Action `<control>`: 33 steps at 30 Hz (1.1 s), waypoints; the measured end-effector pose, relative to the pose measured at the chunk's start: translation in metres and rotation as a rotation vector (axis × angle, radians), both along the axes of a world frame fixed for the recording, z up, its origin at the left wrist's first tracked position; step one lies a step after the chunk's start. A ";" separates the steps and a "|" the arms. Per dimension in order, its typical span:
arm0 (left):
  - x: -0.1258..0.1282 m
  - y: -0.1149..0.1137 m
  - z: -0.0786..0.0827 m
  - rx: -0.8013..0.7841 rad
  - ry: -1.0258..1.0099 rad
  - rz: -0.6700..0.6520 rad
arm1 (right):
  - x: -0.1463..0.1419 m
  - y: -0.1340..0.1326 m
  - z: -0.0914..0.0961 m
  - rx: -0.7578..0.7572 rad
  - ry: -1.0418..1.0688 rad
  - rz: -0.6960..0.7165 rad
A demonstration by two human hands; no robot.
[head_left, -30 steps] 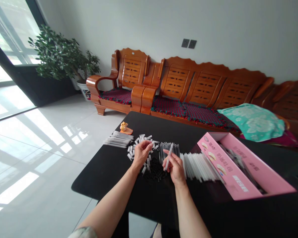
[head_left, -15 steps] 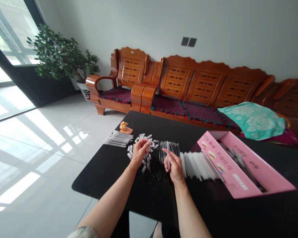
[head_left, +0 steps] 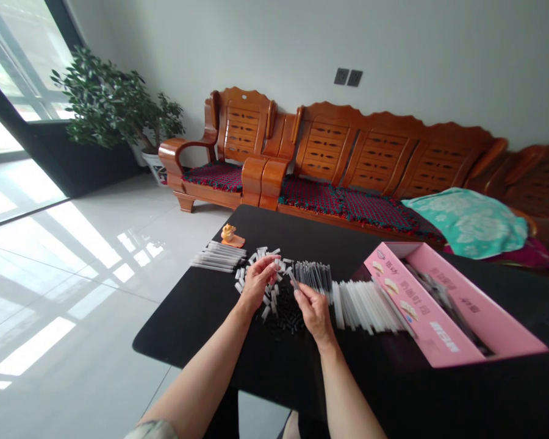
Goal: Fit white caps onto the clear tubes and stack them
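My left hand (head_left: 258,281) is pinched on a small white cap above the pile of white caps (head_left: 261,274) on the black table (head_left: 196,317). My right hand (head_left: 312,308) grips a slim white pen barrel (head_left: 294,280) whose tip points left toward that cap. The two hands are close together, over a heap of small black parts (head_left: 286,314). Behind the right hand lies a row of thin refills (head_left: 314,274), and to its right a row of white barrels (head_left: 363,299).
A bundle of finished white pens (head_left: 217,256) and a small orange figurine (head_left: 229,233) lie at the table's far left. An open pink box (head_left: 439,305) with more pens stands on the right. Wooden sofas (head_left: 348,158), a potted plant (head_left: 114,103) and glossy floor tiles lie beyond.
My right hand has swung the pen barrel from pointing up and away to pointing left toward the left hand. The left hand has stayed in place at the cap pile.
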State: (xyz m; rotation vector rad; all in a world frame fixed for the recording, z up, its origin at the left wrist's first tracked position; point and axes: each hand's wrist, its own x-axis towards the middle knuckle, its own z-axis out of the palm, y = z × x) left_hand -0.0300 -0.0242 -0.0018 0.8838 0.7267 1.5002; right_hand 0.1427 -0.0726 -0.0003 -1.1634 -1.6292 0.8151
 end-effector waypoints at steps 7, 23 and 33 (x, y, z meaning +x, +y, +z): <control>0.001 0.000 0.002 -0.022 -0.062 0.010 | -0.003 -0.001 -0.002 0.146 -0.238 0.026; 0.004 -0.002 -0.004 0.015 0.118 -0.027 | -0.003 0.002 -0.006 0.146 -0.338 -0.012; 0.006 0.001 -0.009 0.005 0.156 0.010 | -0.005 0.000 -0.003 0.088 -0.285 0.016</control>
